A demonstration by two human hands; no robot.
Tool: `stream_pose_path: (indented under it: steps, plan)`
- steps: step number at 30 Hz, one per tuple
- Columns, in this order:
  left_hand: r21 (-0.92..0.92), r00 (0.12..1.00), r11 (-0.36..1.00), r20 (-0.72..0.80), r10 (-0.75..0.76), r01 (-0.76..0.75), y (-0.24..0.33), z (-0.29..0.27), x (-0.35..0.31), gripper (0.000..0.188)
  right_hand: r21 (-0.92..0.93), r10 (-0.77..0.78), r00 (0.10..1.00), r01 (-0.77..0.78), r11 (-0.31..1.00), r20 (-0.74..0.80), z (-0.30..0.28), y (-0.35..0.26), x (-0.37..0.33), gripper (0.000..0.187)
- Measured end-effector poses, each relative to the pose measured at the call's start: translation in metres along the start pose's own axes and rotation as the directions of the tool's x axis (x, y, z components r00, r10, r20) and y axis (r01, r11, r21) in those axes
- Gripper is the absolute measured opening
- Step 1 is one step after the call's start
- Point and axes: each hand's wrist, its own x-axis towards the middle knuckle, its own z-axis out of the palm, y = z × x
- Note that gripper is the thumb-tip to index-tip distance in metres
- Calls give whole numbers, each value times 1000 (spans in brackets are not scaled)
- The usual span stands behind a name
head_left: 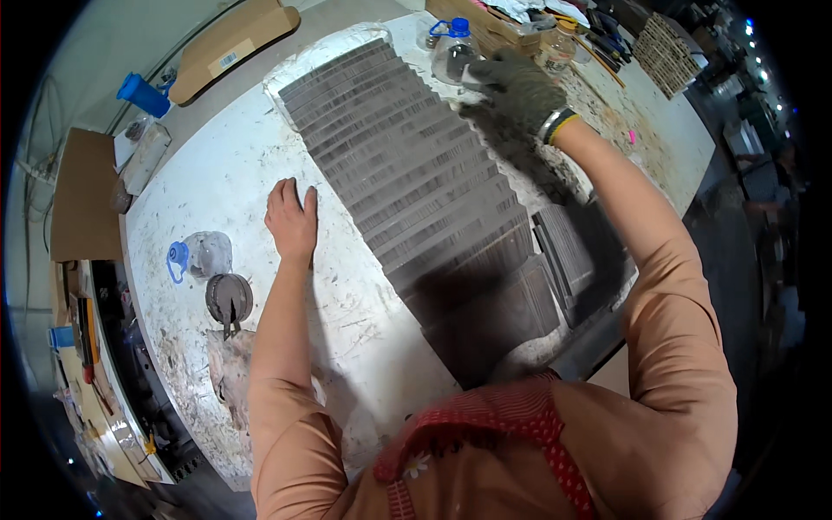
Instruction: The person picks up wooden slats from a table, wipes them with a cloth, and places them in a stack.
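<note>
My bare left hand (pixel 292 224) lies on the white worktable (pixel 338 329), fingers stretched out, just left of a long row of dark grey strips (pixel 416 165). These overlap like slats, and their streaked surfaces look like wood grain. My right hand (pixel 527 94), in a dark grey work glove, is at the far right edge of the row, fingers bent together. A small whitish piece (pixel 471 76) shows at its fingertips; its kind cannot be made out. Just beyond them stands a clear plastic bottle (pixel 455 59) with a blue cap. Dark shadow and grime lie below the glove.
A clear jug (pixel 210 255) with a blue cap lies left of my left arm, near a round dark tin (pixel 230 299) with a tool in it. Far right are another bottle (pixel 557 52), several pens and tools, and a wicker basket (pixel 666 55). A cardboard box (pixel 230 52) lies far left.
</note>
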Motion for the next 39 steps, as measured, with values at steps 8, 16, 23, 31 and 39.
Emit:
stream_pose_path:
  steps: [8,16,23,31,39]
  plan:
    - [-518,987,849,-51,-150,102,-45,7,7,40,374,-17,963,121,919,-269,-4,6,-101,42]
    - [-710,896,546,357,-264,444,70,-111,-144,33,855,199,833,-486,-178,516,-49,-47,-265,57]
    - [-577,721,527,686,-103,624,128,-122,-254,18,742,27,815,-511,-434,578,14,-87,-335,59]
    - [-615,700,412,709,-83,672,152,-99,-256,13,714,29,876,-373,-593,482,31,-88,-323,58]
    - [-543,905,790,424,-34,284,153,-107,-213,19,628,33,916,-248,-737,400,52,-78,-287,47]
